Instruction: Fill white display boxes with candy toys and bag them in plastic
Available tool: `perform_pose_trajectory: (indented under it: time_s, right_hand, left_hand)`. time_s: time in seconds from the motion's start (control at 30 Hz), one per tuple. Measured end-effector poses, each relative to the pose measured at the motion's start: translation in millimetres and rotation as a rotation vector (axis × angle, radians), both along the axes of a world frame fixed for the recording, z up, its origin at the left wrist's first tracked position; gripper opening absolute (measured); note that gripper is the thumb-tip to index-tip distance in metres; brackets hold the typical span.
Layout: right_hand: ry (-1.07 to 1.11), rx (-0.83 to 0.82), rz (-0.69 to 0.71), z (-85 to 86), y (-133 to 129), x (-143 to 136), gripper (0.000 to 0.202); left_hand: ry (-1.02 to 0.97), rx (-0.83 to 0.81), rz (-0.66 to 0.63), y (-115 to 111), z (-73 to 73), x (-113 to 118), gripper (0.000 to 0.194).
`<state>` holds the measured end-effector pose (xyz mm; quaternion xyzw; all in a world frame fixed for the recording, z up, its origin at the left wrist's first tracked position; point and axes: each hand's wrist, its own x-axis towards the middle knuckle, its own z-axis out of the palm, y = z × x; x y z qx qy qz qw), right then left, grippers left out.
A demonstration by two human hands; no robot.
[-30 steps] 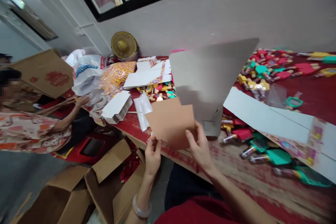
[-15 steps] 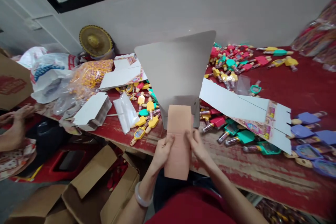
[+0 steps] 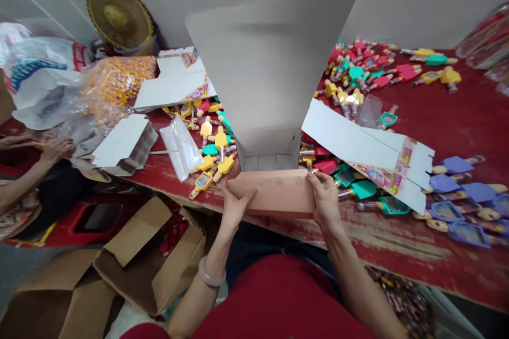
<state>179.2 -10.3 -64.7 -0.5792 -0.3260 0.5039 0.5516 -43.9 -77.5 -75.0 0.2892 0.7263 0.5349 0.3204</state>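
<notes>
A folded piece of brown cardboard (image 3: 274,193) is held crosswise at the table's front edge. My left hand (image 3: 236,202) grips its left end, thumb on the face turned to me. At the right end, my right hand (image 3: 324,196) closes round it with thumb and fingers. Just behind stands an upright grey-white display box (image 3: 270,74) with a tall back panel and an open lower part. Its base is partly hidden by the brown cardboard.
Flat white printed cartons (image 3: 369,151) lie to the right over colourful shovel-shaped toys (image 3: 363,189). Purple ones (image 3: 463,180) are farther right. On the left are stacked white cartons (image 3: 123,143), clear plastic sleeves (image 3: 181,148) and a co-worker's hands (image 3: 55,149). Opened brown boxes (image 3: 139,259) stand below.
The brown cardboard has turned from lengthwise to crosswise and is now folded along its length. My hands have moved apart to its two ends. The view has tilted downward.
</notes>
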Motion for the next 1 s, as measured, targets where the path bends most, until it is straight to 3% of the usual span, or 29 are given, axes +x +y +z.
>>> perform_pose_trajectory:
  time_s: [0.07, 0.13, 0.2, 0.27, 0.37, 0.47, 0.57, 0.63, 0.8, 0.93, 1.0]
  right_hand:
    - [-0.106, 0.039, 0.023, 1.4, 0.2, -0.6, 0.054]
    - [-0.291, 0.151, 0.072, 7.6, 6.5, 1.0, 0.049]
    - [-0.445, 0.265, 0.113, 14.7, 18.3, 3.2, 0.047]
    - [-0.497, 0.306, 0.163, 17.9, 32.4, 4.3, 0.047]
    - [-0.484, 0.273, 0.275, 9.1, 49.6, 2.6, 0.051]
    - [-0.464, 0.19, 0.313, -11.6, 57.3, 1.4, 0.055]
    - [-0.456, 0.136, 0.309, -28.4, 59.3, 4.8, 0.05]
    - [-0.494, 0.131, 0.309, -33.0, 62.8, 7.6, 0.043]
    - [-0.638, 0.042, 0.245, -34.6, 90.8, 2.0, 0.047]
    - [-0.678, -0.152, 0.354, -36.4, 116.3, -12.8, 0.041]
    - [-0.725, -0.21, 0.399, -36.3, 122.3, -19.2, 0.035]
  left_hand:
    - [-0.276, -0.032, -0.085, -4.0, -1.7, 3.0, 0.095]
    - [-0.422, -0.033, -0.231, -2.0, 3.4, 1.5, 0.076]
    - [-0.323, 0.014, -0.335, 8.0, 10.8, -5.1, 0.063]
    - [-0.084, 0.075, -0.365, 23.1, 15.1, -13.8, 0.058]
    - [0.126, 0.161, -0.312, 44.3, 7.0, -20.4, 0.063]
    - [0.128, 0.242, -0.211, 54.2, -16.8, -14.3, 0.067]
    - [0.093, 0.264, -0.075, 56.2, -39.6, -5.0, 0.054]
    - [0.084, 0.249, 0.002, 58.9, -47.2, -2.6, 0.05]
    - [0.176, 0.212, 0.122, 89.2, -47.9, -12.3, 0.054]
    - [0.141, 0.114, 0.115, 127.1, -49.4, -23.2, 0.065]
    - [0.171, 0.116, 0.09, 133.2, -48.7, -23.8, 0.066]
